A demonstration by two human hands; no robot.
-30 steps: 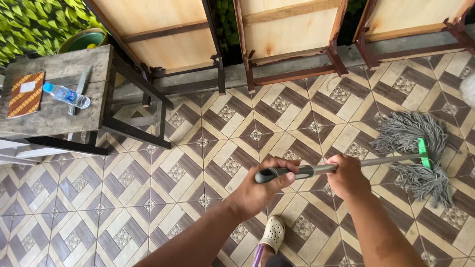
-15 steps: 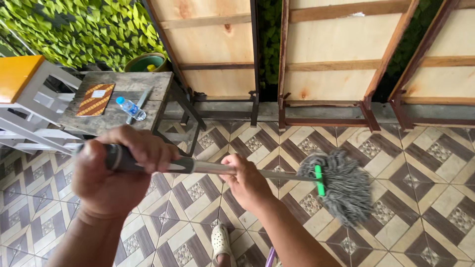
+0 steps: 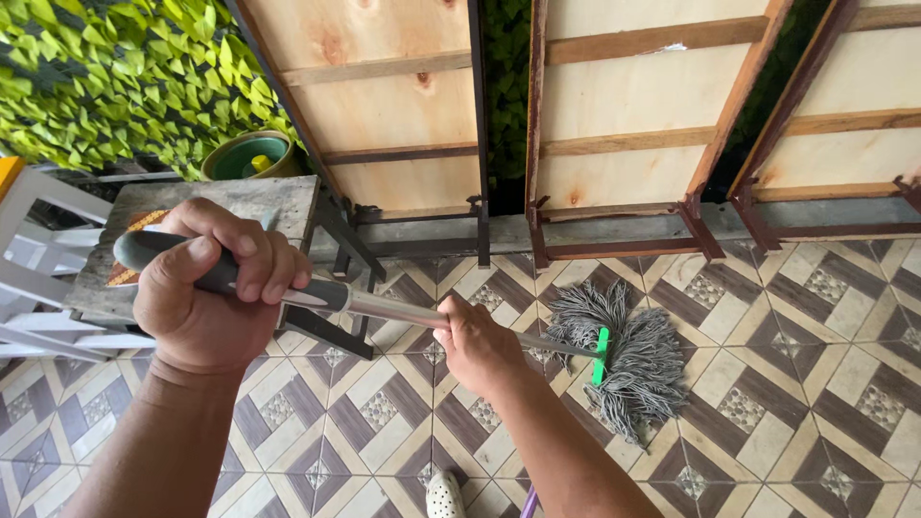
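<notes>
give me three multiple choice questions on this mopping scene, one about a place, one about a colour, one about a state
1. Where does the mop head lie?
A. on the patterned tile floor
B. on the wooden table
C. in the green pot

2. What colour is the clip at the mop head's neck?
A. red
B. bright green
C. yellow

3. How is the mop handle held?
A. by one hand only
B. by both hands, closed around it
C. it leans loose on the wall

Answers:
1. A, the grey strands spread over the tile floor.
2. B, the clip is bright green.
3. B, the left hand grips the dark end and the right hand the metal shaft.
</notes>
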